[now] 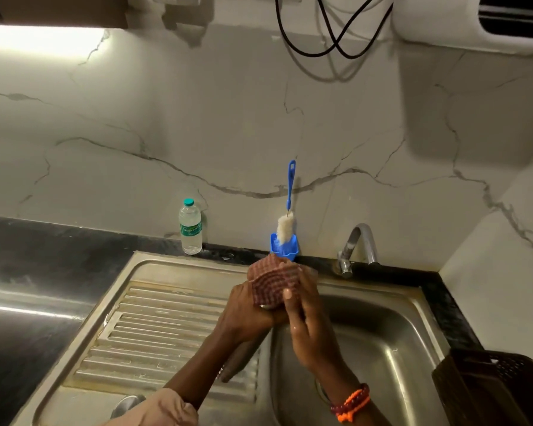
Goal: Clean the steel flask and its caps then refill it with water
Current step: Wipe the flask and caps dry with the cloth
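Note:
A red checked cloth (274, 281) is wrapped over the upper end of the steel flask (242, 358), whose blurred body slants down toward me under my left wrist, above the edge of the sink basin (391, 342). My left hand (246, 312) grips the flask just below the cloth. My right hand (305, 327) holds the cloth round the flask's top, thumb pressed on the fabric. The flask's mouth is hidden by the cloth. A round steel cap (126, 404) lies on the drainboard (154, 327) at the near left.
A bottle brush (286, 222) stands in a blue holder (285, 249) against the wall behind my hands. A plastic water bottle (190, 226) stands on the black counter (43, 256). The tap (359, 244) is at the back right, a dark basket (493, 388) at the near right.

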